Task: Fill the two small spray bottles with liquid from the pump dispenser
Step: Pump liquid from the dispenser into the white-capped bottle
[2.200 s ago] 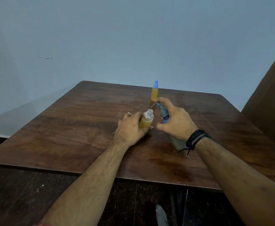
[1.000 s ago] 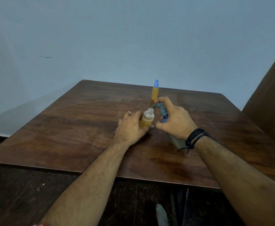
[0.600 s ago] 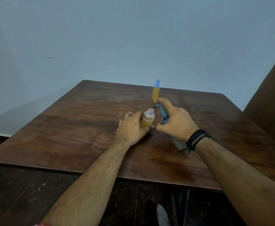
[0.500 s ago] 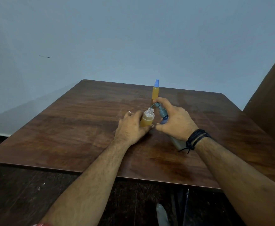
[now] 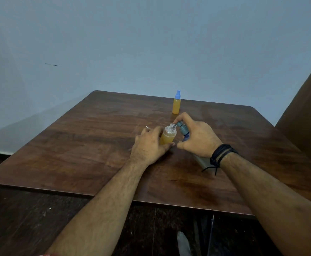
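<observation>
A: What could be going wrong here?

B: The person is aiming the nozzle of the pump dispenser (image 5: 184,130) at the narrow open neck of the uncapped spray bottle (image 5: 168,136). The dispenser is leaning toward it, so a hard press could be sending the liquid past the neck and onto the wooden table (image 5: 88,145). The bottle is also looking nearly full of amber liquid, so one more pump may be overflowing it.

A: And what are the hands doing?

B: The left hand (image 5: 149,147) is curling around the lower body of the open bottle and holding it upright near the middle of the table. The right hand (image 5: 197,140) is wrapping around the dispenser, with one finger lying over the pump head; the dispenser's body is mostly hiding under the palm and wrist.

A: Where is the other bottle?

B: The capped spray bottle (image 5: 176,104), with a blue top, is standing farther away, apart from both hands, and it is already looking filled.
</observation>
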